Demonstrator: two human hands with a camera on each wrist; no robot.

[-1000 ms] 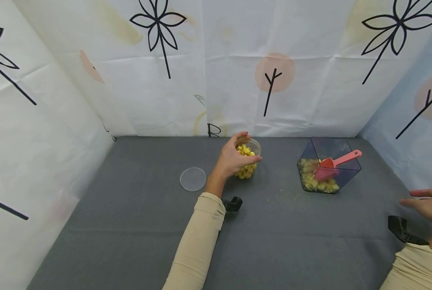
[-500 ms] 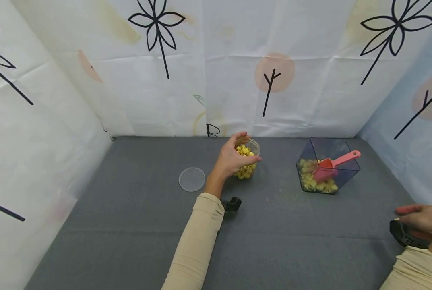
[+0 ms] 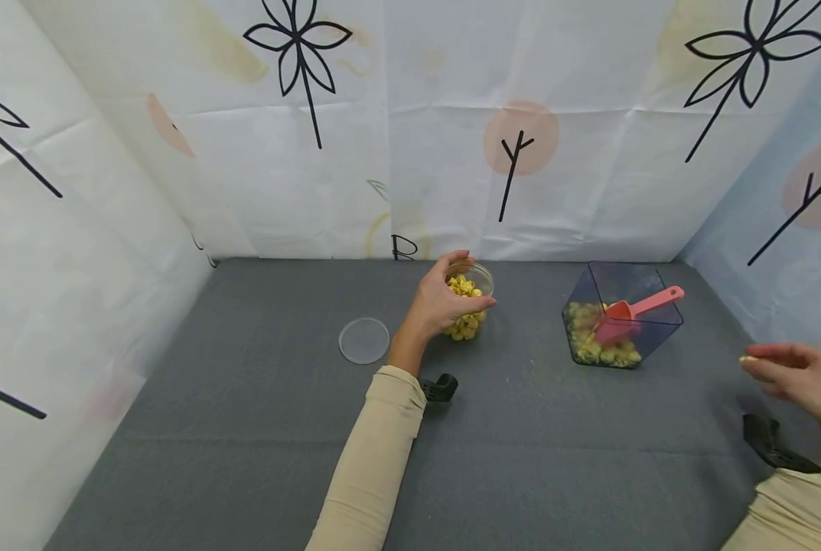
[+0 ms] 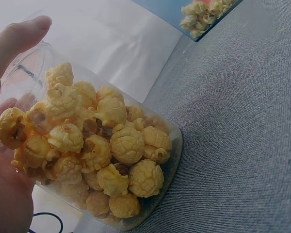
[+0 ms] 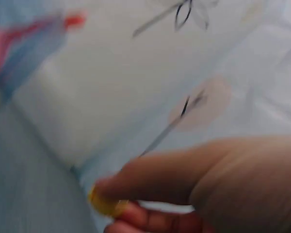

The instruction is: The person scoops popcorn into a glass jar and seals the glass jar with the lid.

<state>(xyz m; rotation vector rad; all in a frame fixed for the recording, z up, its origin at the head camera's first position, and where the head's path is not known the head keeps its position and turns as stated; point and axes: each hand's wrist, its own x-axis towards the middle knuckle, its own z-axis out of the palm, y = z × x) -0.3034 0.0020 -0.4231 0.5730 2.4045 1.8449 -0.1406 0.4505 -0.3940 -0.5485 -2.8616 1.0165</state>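
Observation:
My left hand [image 3: 444, 298] grips a clear plastic jar [image 3: 480, 280] near its rim, and the jar stands upright on the table. Yellow popcorn [image 4: 106, 145] fills much of it. Over at the right side of the table, my right hand [image 3: 799, 379] is raised, pinching a small yellow piece of popcorn [image 5: 106, 203] between thumb and fingers. The right wrist view is blurred. A clear round lid [image 3: 364, 340] lies flat to the left of the jar.
A bluish transparent bin [image 3: 647, 279] with popcorn in it stands at the back right. A pink scoop [image 3: 620, 321] rests inside, its handle over the rim. Printed cloth walls [image 3: 438, 168] enclose the grey table [image 3: 245, 459] at back and sides.
My right hand dipped toward the table at the right, then rose with a piece of popcorn at its fingertips. The left hand has stayed on the jar.

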